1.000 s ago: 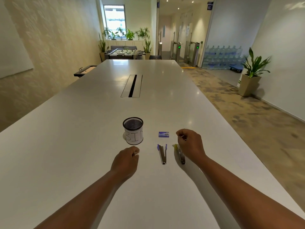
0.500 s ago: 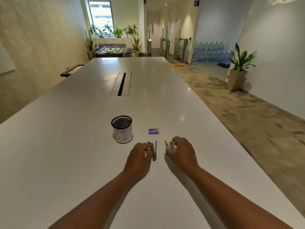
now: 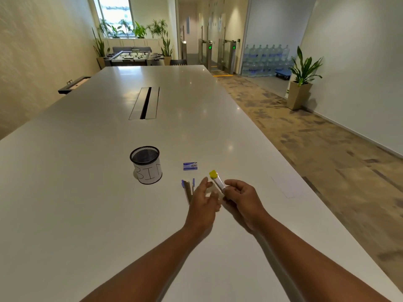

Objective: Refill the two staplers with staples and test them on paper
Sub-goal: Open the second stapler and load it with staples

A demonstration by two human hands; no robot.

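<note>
Yellow-tipped stapler (image 3: pixel 218 180) lifted off desk (image 3: pixel 87 214), gripped in curled fingers of right hand (image 3: pixel 244 198), yellow end pointing away. Left hand (image 3: pixel 204 201) just beside it, fingers loosely spread, holding nothing. Blue stapler (image 3: pixel 188 189) lies on desk beside left hand. Staple box (image 3: pixel 190 166) farther. Mesh cup marked BIN (image 3: pixel 146 164) left of box. Paper sheet (image 3: pixel 283 186) near right edge.

Your table (image 3: pixel 87 203) is smooth and glossy, throwing back ceiling lights. At eleven o'clock the bin (image 3: pixel 146 164) is black wire mesh wrapped in matt paper. The blue stapler (image 3: pixel 188 189) shows bare metal (dull grey); the yellow stapler (image 3: pixel 217 179) looks plastic.
</note>
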